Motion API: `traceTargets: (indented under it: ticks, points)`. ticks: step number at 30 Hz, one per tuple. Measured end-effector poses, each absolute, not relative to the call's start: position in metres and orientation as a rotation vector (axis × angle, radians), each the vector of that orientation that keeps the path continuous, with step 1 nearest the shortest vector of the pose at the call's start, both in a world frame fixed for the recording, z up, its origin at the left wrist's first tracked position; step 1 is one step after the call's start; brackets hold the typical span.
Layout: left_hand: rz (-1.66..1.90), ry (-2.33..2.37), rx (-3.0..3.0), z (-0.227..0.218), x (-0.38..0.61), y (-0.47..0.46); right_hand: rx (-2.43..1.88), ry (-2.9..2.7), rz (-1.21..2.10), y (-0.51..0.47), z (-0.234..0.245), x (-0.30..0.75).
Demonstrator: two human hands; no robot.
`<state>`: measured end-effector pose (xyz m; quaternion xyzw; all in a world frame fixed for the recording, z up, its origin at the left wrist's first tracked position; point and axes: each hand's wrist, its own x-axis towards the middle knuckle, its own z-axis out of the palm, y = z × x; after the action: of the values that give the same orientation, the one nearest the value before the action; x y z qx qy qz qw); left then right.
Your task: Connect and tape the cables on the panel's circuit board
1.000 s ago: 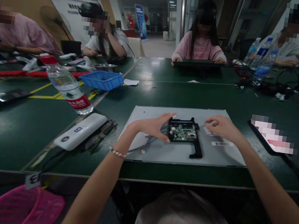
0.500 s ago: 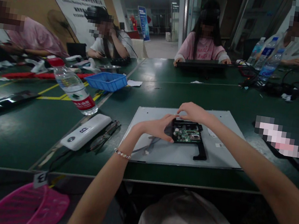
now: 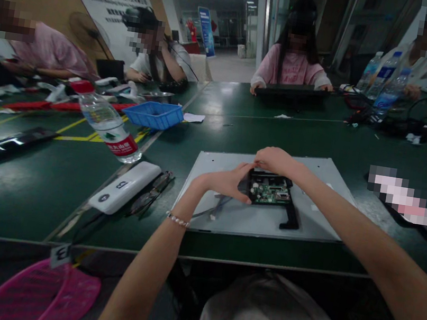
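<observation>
Nearest, below and left of both hands, a pink basket (image 3: pixel 82 290) is seen. Beneath the hands a grey panel (image 3: pixel 252 223) is laid flat on the green table (image 3: pixel 200 246). On it, a black frame (image 3: pixel 291 214) with a green circuit board (image 3: pixel 268 194) is set just right of the left hand (image 3: pixel 230 181), whose thumb and fingers are spread along the frame's left side; whether it is gripped cannot be told. By the right hand (image 3: pixel 275 159), fingers bent, the frame's far edge is partly covered; what is pinched, if anything, is hidden. Fingertips of both hands are brought close together there. Left of the hands, glasses (image 3: pixel 151 193) and a white device (image 3: pixel 126 188) are placed; farther off, a bottle (image 3: pixel 108 125) and blue tray (image 3: pixel 153 117).
</observation>
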<state>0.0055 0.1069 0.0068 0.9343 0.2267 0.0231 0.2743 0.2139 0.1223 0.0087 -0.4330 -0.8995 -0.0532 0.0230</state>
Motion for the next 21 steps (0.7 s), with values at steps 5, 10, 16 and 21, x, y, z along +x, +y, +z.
traceTargets:
  ticks: [5,10,16,21]
  points:
    - [-0.009,0.697,2.497,0.007,0.005,0.106,-1.460,-2.699,-0.274,0.109,0.020,0.244]
    - [-0.084,0.757,2.513,0.006,0.004,0.106,-1.622,-2.599,-0.286,0.087,0.009,0.282]
    - [-0.124,0.758,2.515,0.004,0.002,0.109,-1.509,-2.616,-0.100,0.082,-0.016,0.309]
    - [-0.131,0.771,2.495,0.006,0.002,0.108,-1.449,-2.536,-0.052,0.087,-0.020,0.322]
